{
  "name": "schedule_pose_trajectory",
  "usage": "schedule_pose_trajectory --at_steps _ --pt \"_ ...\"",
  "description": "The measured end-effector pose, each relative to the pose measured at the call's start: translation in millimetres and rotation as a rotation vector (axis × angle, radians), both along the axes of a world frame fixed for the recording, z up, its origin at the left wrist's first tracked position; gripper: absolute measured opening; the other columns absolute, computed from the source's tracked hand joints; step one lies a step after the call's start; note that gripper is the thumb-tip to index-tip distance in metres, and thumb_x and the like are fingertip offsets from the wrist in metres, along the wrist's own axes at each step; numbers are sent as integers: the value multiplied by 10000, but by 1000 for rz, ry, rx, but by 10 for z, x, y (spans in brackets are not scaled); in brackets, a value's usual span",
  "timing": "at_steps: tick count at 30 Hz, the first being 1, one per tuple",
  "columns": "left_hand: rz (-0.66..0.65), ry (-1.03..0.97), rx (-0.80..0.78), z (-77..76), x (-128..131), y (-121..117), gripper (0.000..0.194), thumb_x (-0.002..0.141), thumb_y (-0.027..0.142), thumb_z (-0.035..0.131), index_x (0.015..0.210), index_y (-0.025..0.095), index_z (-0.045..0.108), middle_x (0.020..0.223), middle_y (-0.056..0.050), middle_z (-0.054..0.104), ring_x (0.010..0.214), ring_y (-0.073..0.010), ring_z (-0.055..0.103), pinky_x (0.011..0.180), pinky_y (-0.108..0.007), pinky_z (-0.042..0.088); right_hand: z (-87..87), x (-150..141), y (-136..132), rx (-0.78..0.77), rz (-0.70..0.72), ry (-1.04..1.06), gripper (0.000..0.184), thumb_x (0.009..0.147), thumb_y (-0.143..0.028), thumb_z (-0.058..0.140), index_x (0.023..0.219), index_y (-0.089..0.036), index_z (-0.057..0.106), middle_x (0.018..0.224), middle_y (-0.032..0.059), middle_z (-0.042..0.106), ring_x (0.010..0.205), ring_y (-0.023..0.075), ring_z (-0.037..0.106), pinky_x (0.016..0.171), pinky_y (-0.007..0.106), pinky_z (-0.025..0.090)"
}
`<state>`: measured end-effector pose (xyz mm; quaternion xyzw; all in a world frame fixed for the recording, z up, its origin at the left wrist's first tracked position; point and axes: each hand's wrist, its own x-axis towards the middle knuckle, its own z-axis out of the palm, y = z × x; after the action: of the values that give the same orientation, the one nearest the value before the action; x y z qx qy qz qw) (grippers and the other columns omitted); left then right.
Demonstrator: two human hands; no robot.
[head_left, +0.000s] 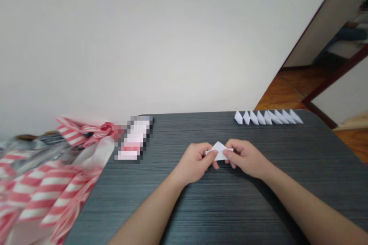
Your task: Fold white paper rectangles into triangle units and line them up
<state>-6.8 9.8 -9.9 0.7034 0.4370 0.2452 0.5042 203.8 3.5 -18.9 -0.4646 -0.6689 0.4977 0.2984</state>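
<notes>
Between my two hands is a small piece of folded white paper (219,147), its pointed peak facing away from me and a straight edge nearer. My left hand (197,162) pinches its left end, thumb on top and fingers underneath. At the right end my right hand (245,157) grips it the same way, with the thumb pressed on the front. The paper is held just over the dark table (218,206). Parts of it are hidden by my thumbs and fingers. Toward the far right edge lies a row of several folded white paper pieces (264,117), pointed and alike.
A blurred-out flat object, phone-like in shape (133,138), lies at the table's far left. Red-and-white striped bags (54,187) are heaped beside the left edge. A pale wall (178,46) rises behind the table, and a wooden floor (280,90) shows at right.
</notes>
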Motion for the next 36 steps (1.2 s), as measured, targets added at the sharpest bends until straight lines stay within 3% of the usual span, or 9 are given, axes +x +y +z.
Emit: schedule_pose_trajectory --at_steps 7,13,36 --pt "-50 -44 -28 11 23 -8 361 957 390 488 800 144 701 689 -35 706 483 -79 468 473 -190 311 121 -48 -16 24 42 -41 210 905 -249 566 724 -158 621 570 -20 590 509 106 513 527 217 382" --pt "35 -115 -87 -13 33 -16 289 929 385 526 795 154 637 672 -27 712 445 -78 441 446 -187 319 93 2 -5 -13 14 -11 234 924 -276 554 735 -159 627 556 -19 600 495 107 517 522 218 387" --pt "108 -165 -65 -129 14 2 334 943 423 498 743 169 581 598 -7 660 446 -84 441 455 -197 316 12 61 37 -61 -71 18 297 928 -343 559 695 -170 624 501 -33 588 443 94 478 511 216 370"
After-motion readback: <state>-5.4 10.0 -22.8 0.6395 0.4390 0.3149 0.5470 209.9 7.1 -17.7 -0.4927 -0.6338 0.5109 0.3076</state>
